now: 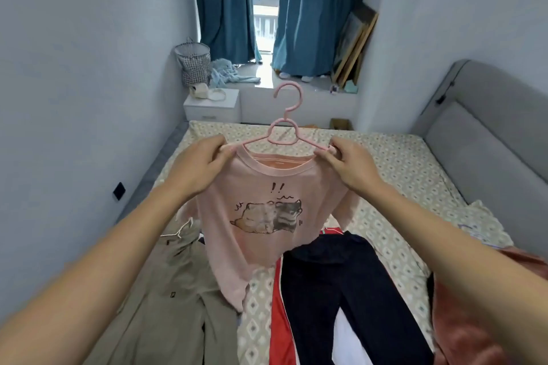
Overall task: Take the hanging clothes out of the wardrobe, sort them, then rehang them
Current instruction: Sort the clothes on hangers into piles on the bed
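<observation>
both hands [198,163] [353,168] pinch pink shirt [261,216], seemingly on hanger [284,127].

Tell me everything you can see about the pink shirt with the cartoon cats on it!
The pink short-sleeved T-shirt looks like soft cotton, with a ribbed round collar and a print of sleeping cartoon cats under two exclamation marks. It hangs on a pink plastic hanger, held up over the patterned bed. The left hand and right hand pinch its shoulders at the hanger's ends. Its hem droops onto clothes lying below.
</observation>
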Demonstrator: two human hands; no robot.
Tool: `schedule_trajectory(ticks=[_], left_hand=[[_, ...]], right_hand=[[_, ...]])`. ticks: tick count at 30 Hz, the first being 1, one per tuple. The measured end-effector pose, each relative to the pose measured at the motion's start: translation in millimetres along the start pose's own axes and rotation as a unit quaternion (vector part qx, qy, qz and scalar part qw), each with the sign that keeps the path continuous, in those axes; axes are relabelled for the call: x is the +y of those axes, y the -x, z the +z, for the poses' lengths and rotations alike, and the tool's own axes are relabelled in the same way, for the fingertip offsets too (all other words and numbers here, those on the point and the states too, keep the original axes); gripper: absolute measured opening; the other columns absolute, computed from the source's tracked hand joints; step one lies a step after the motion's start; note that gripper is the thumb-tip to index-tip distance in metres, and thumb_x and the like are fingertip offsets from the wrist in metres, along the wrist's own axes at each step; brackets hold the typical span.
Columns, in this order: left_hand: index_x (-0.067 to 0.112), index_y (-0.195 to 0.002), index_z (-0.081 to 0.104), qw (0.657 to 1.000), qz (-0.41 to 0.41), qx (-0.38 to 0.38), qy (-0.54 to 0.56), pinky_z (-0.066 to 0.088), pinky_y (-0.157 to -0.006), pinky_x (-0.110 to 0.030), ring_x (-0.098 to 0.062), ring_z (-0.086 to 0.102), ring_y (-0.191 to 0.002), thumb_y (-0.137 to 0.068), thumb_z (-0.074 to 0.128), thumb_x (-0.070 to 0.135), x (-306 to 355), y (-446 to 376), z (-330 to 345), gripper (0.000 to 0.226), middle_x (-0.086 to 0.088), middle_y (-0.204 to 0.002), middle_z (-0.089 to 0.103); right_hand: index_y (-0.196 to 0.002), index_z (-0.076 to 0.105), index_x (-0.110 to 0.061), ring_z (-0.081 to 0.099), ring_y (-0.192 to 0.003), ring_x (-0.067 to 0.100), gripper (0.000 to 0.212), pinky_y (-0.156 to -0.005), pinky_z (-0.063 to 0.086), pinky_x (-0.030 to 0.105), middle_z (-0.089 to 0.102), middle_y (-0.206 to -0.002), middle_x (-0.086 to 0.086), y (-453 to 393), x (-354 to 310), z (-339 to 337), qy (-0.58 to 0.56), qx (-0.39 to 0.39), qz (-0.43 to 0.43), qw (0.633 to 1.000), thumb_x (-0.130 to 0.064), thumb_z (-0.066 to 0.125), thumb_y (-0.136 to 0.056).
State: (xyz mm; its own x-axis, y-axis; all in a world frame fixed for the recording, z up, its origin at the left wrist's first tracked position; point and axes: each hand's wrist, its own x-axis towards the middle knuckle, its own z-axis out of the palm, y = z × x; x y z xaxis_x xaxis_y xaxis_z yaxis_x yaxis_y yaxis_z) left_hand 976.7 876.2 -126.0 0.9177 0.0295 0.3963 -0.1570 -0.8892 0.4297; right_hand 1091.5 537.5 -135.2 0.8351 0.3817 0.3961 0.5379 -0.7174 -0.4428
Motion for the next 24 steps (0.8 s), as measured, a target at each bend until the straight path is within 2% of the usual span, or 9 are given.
schedule_trajectory(ticks=[3,8,13,17,21,24], left_hand=[[0.020,-0.080,0.044,0.999,-0.021,0.040,-0.018,0.038,-0.061,-0.040,-0.020,0.047,-0.078,-0.103,0.041,0.056,-17.2,12.2,-26.8,0.042,0.006,-0.074,0.052],[0.027,-0.077,0.038,0.996,-0.041,0.057,-0.049,0.028,-0.057,-0.038,-0.021,0.045,-0.073,-0.101,0.034,0.064,-52.2,39.0,-68.9,0.044,0.006,-0.072,0.049],[0.018,-0.083,0.048,0.994,-0.045,0.084,-0.060,0.035,-0.058,-0.040,-0.030,0.054,-0.071,-0.098,0.035,0.068,-93.0,65.0,-118.3,0.054,0.002,-0.071,0.056],[0.019,-0.082,0.048,0.996,-0.014,0.077,-0.039,0.033,-0.058,-0.038,-0.030,0.053,-0.070,-0.099,0.040,0.064,-127.9,91.4,-153.8,0.048,0.005,-0.068,0.054],[0.020,-0.072,0.040,0.998,0.012,0.053,-0.026,0.025,-0.052,-0.034,-0.027,0.049,-0.063,-0.096,0.044,0.062,-160.3,134.4,-193.0,0.048,0.004,-0.062,0.050],[0.024,-0.065,0.032,0.999,0.018,0.050,-0.013,0.023,-0.051,-0.032,-0.018,0.043,-0.056,-0.095,0.049,0.060,-178.0,164.6,-227.2,0.049,0.005,-0.057,0.044]], right_hand=[[-0.076,0.043,-0.023,0.052,-0.069,0.024,0.044,-0.059,0.038,0.041,0.052,-0.069,-0.007,-21.6,-26.9,17.3,-0.013,0.010,-0.024,1.000,-0.056,0.062,-0.098],[-0.079,0.046,-0.021,0.050,-0.070,0.022,0.041,-0.059,0.026,0.037,0.048,-0.069,-0.011,-32.7,-83.2,41.8,-0.023,0.008,-0.060,0.998,-0.054,0.061,-0.099],[-0.080,0.050,-0.022,0.052,-0.070,0.021,0.045,-0.059,0.037,0.040,0.056,-0.072,-0.007,-25.8,-150.6,51.8,0.003,0.020,-0.068,0.997,-0.062,0.056,-0.099],[-0.081,0.054,-0.021,0.053,-0.069,0.019,0.045,-0.060,0.042,0.039,0.059,-0.072,-0.006,5.4,-207.5,65.4,0.024,0.043,-0.041,0.998,-0.062,0.057,-0.098],[-0.075,0.047,-0.022,0.051,-0.063,0.020,0.045,-0.056,0.036,0.039,0.053,-0.065,-0.004,52.3,-269.1,81.1,0.019,0.062,-0.028,0.997,-0.059,0.061,-0.097],[-0.070,0.038,-0.025,0.048,-0.057,0.019,0.047,-0.056,0.035,0.039,0.050,-0.060,-0.002,81.4,-316.2,88.4,0.025,0.063,-0.036,0.997,-0.053,0.064,-0.098]])
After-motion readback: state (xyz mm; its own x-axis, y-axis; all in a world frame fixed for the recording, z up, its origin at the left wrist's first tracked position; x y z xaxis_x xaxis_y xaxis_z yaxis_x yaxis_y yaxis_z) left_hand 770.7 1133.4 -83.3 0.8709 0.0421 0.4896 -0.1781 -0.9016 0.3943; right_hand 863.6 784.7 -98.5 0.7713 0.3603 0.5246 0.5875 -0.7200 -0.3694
